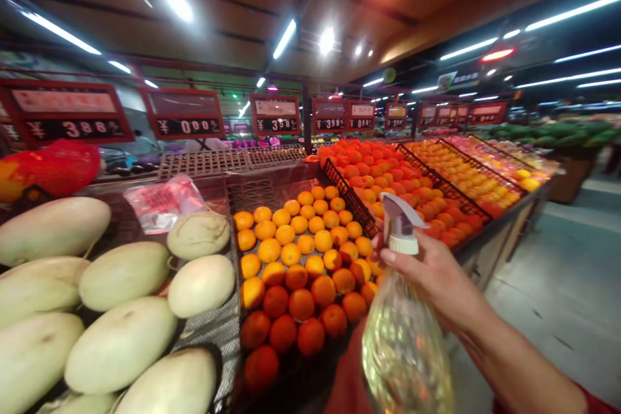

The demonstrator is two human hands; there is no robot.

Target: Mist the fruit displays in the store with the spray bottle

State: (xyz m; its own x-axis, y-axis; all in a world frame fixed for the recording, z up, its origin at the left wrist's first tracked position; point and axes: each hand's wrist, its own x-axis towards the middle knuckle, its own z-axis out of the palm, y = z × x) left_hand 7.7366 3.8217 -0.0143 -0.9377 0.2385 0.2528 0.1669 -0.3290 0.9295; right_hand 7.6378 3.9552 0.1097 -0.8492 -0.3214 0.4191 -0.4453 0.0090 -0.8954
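Observation:
My right hand (422, 265) reaches in from the lower right. Its fingers are closed around the neck of a clear spray bottle (405, 343) holding pale yellowish liquid, just under the white spray head (402, 223). The bottle stands nearly upright in front of the fruit display. A dark reddish shape at the bottle's lower left seems to be my left hand (348, 372); its fingers are hidden by shadow and the bottle. Behind the bottle, oranges (298, 246) lie in rows in a black tray, the nearer ones in shade.
Large pale green melons (123, 343) fill the left side, with a plastic bag (165, 200) behind them. Black crate dividers (349, 197) separate the oranges from more orange fruit (369, 165). Price signs (184, 113) line the back. Grey floor (567, 272) runs along the right.

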